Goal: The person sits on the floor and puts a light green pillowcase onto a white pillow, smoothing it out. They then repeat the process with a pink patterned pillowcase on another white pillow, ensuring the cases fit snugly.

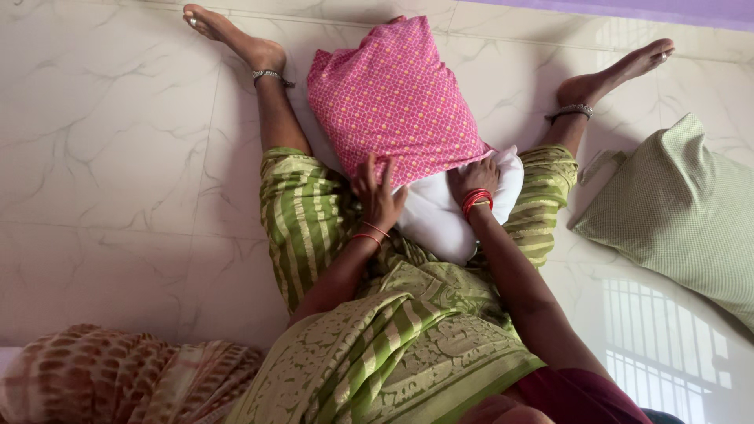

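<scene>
A white pillow lies on my lap between my outstretched legs, most of it inside a pink patterned pillowcase. My left hand grips the open edge of the pink case on the left side. My right hand, with red bangles on the wrist, holds the case's edge on the right, fingers partly tucked under the fabric against the bare white end of the pillow.
I sit on a white marble-look tiled floor. A green checked pillow lies on the floor at the right. A brown patterned cloth is bunched at the lower left. A purple wall strip runs along the top right.
</scene>
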